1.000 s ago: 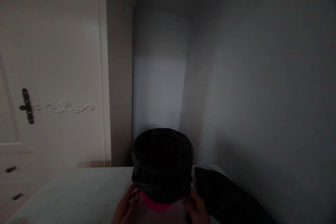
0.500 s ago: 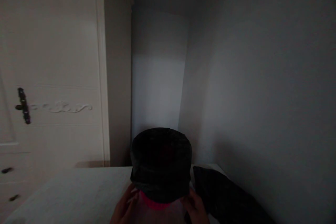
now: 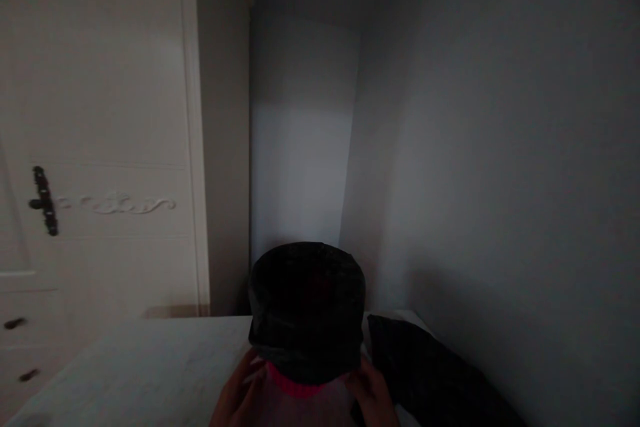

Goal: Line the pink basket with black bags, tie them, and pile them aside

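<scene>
A black plastic bag (image 3: 306,333) lines a round bin, its top folded down over the outside of the rim. Below the fold show a bright pink band (image 3: 295,387) and the bin's pale body (image 3: 303,410). My left hand (image 3: 240,390) is at the lower left edge of the fold, fingers bent and gripping the bag there. On the opposite side, my right hand (image 3: 370,390) pinches the bag's lower right edge. Some fingertips are hidden under the plastic, and the inside of the bin is too dark to make out.
The bin stands on a pale table (image 3: 165,360). More black plastic (image 3: 435,373) lies on its right side, beside the grey wall (image 3: 500,213). A white wardrobe (image 3: 115,113) with a dark handle (image 3: 45,201) is at the left.
Almost nothing differs. Both hands stay at the bag's folded edge, and the view has shifted very slightly.
</scene>
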The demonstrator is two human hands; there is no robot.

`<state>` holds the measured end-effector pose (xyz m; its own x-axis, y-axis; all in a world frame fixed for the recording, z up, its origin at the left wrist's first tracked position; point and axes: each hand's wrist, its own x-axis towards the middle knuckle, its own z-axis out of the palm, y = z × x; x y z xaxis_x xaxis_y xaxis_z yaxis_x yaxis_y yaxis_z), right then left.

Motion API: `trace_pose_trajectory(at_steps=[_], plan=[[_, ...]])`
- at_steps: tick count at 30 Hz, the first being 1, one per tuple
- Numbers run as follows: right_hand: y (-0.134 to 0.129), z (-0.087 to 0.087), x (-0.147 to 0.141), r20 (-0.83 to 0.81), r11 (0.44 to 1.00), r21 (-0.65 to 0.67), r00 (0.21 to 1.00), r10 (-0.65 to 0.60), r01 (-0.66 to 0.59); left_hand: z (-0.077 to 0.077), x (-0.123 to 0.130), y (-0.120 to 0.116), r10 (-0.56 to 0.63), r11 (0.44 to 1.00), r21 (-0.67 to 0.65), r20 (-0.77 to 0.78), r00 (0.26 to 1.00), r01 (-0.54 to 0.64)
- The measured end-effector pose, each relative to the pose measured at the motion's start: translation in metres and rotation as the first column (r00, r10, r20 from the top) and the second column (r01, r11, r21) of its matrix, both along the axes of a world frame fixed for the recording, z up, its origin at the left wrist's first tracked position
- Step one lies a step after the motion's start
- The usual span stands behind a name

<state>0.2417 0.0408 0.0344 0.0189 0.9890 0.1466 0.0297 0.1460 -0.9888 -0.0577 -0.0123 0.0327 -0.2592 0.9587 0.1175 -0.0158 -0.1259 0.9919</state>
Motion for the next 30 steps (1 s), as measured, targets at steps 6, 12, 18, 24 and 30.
trace_pose_trajectory(at_steps=[6, 12, 18, 24, 30], plan=[[0.004, -0.007, 0.000, 0.006, 1.000, -0.016, 1.000, 0.002, -0.002, 0.005, 0.000, -0.001, 0.023, 1.000, -0.011, 0.008, 1.000, -0.023], [0.003, -0.007, 0.003, 0.046, 0.995, -0.061, 0.996, -0.077, 0.080, 0.006, 0.000, -0.003, 0.055, 0.998, -0.031, -0.020, 0.998, -0.056], [0.002, -0.004, 0.003, 0.024, 0.997, -0.060, 0.999, -0.042, 0.043, -0.003, -0.001, 0.001, 0.002, 1.000, -0.021, -0.005, 1.000, -0.003], [0.009, -0.022, 0.007, 0.023, 0.992, -0.085, 0.996, -0.091, 0.093, -0.002, -0.002, 0.000, 0.018, 0.999, -0.029, -0.027, 0.999, -0.019], [0.008, -0.019, 0.006, 0.036, 0.990, -0.051, 0.991, -0.130, 0.132, 0.003, 0.000, 0.001, 0.036, 0.999, -0.034, -0.048, 0.998, -0.038]])
